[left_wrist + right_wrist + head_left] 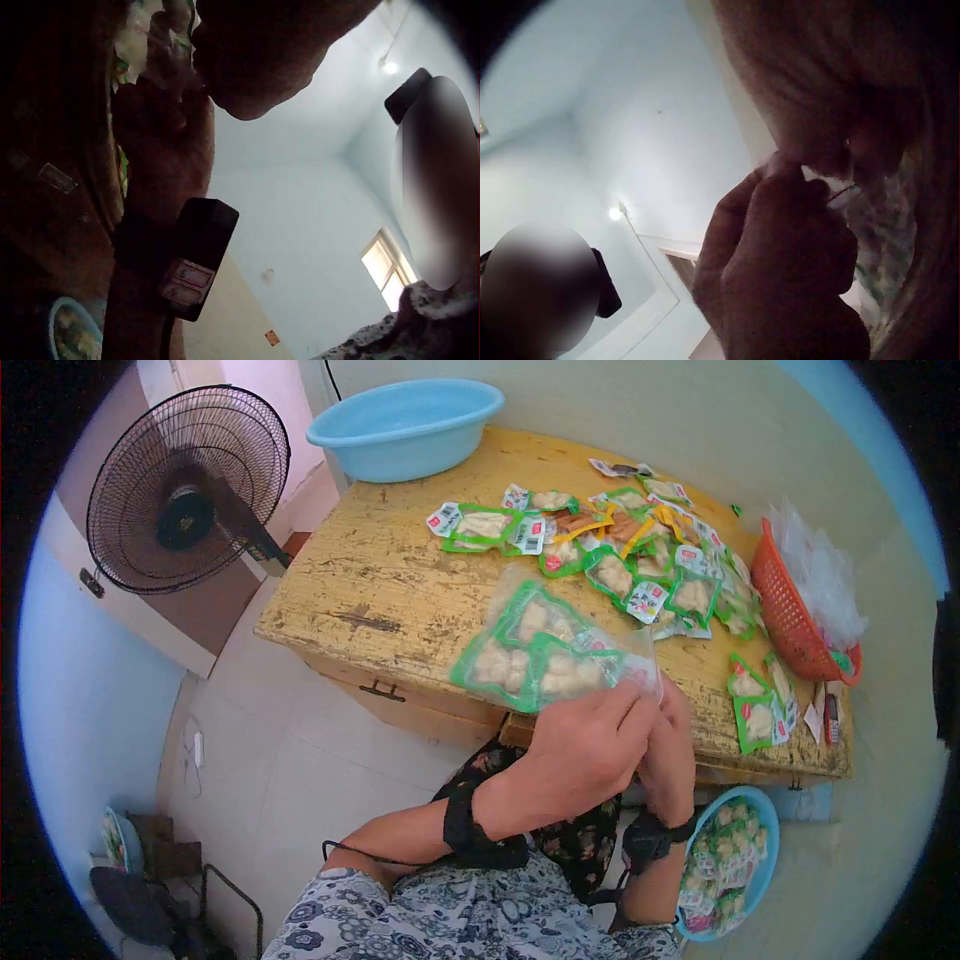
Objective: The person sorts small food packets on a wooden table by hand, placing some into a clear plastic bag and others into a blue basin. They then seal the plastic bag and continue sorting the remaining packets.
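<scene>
A clear plastic bag [640, 650] holds several green-edged packets [560, 672] of pale, lumpy food. It lies toward the front of the worn yellow table [350, 580]. My left hand [592, 745] and right hand [674, 745] meet at the bag's right-hand end, fingers curled and pinching the plastic there. In the left wrist view, the right hand [165, 142] shows dark beside the clear film, with the left hand [262, 52] close above. The right wrist view has the left hand's [787, 255] curled fingers against the right hand; their fingertips are partly hidden.
Loose packets [610, 575] are spread over the table's back right. An orange basket [790, 605] with plastic bags stands at the right edge, near a small phone [831, 718]. A blue basin [405, 435] sits back left; another basin [768, 840] of packets is below right. A fan [190, 490] stands left.
</scene>
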The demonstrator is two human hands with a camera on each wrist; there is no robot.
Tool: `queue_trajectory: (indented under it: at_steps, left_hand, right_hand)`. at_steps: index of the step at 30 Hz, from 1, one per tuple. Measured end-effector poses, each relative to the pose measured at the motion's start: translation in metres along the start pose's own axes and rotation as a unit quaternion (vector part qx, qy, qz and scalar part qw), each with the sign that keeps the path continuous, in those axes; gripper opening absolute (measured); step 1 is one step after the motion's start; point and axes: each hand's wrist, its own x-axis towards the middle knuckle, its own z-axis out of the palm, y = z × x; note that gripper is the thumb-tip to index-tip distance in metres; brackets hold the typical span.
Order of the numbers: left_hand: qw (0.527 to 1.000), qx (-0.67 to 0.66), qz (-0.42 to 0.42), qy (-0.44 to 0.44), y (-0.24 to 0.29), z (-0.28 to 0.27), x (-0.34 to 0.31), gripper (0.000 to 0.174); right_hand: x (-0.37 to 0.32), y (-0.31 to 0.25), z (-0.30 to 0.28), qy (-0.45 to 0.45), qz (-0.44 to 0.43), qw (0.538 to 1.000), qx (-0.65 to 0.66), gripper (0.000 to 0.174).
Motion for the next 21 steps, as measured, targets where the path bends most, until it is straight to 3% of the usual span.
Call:
queue_trajectory:
  at_steps: [5, 9, 10, 13, 15, 19, 21]
  left_hand:
    - [0.999, -0.034, -0.001, -0.032, -0.003, -0.003, 0.003, 0.019]
    - [0.997, -0.077, -0.005, -0.018, -0.007, -0.008, 0.001, 0.027]
    - [0.998, -0.064, 0.005, -0.008, -0.012, -0.013, -0.001, 0.032]
    - [1.000, 0.004, 0.015, 0.017, -0.033, -0.041, -0.010, 0.054]
    - [0.995, 0.092, -0.006, 0.033, -0.047, -0.066, -0.018, 0.073]
    - [0.993, 0.071, -0.076, -0.046, -0.074, -0.083, -0.039, 0.105]
    - [0.992, 0.035, -0.089, -0.082, -0.078, -0.081, -0.046, 0.115]
  right_hand:
    - [0.010, 0.013, -0.012, -0.085, -0.015, 0.988, -0.130, 0.025]
    - [0.014, 0.008, -0.007, -0.122, 0.012, 0.992, -0.005, 0.027]
    - [0.017, 0.009, -0.007, -0.140, 0.019, 0.989, 0.036, 0.026]
    - [0.010, -0.006, -0.002, -0.044, 0.019, 0.983, -0.175, 0.020]
    - [0.008, -0.001, -0.013, -0.026, -0.012, 0.975, -0.219, 0.017]
    - [0.001, 0.004, -0.014, -0.027, 0.003, 0.981, -0.191, 0.019]
    - [0.003, 0.010, -0.009, -0.050, -0.037, 0.972, -0.227, 0.019]
